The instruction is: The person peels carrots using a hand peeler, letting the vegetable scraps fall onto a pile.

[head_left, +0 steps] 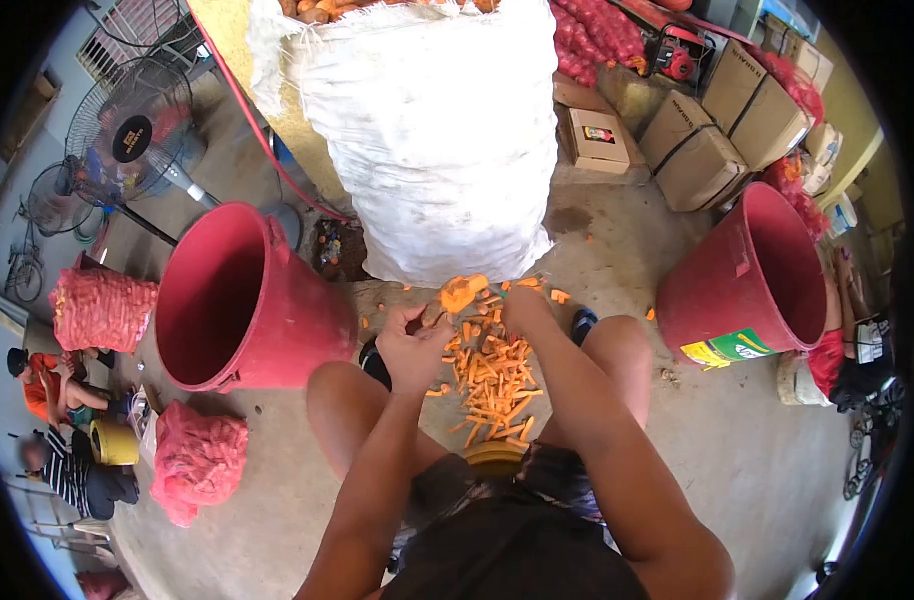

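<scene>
My left hand [414, 345] is closed around a thick carrot [462, 292], its brownish lower part near my fingers and its bright orange flesh bare at the far end. Just right of it my right hand [524, 310] is closed, back toward me. A small green bit shows beside those fingers; the rest of what they hold is hidden. Below both hands, between my knees, lies a heap of orange carrot pieces [499, 385] on the floor. A large white woven sack [432, 140] stands directly in front, with orange roots showing at its top.
Red bins stand on the left [307, 320] and right [692, 290]. Cardboard boxes [692, 150] are stacked at back right. Fans [132, 135] stand at back left. Filled red mesh sacks [202, 455] lie on the left, near two seated people. Orange scraps dot the concrete floor [247, 540].
</scene>
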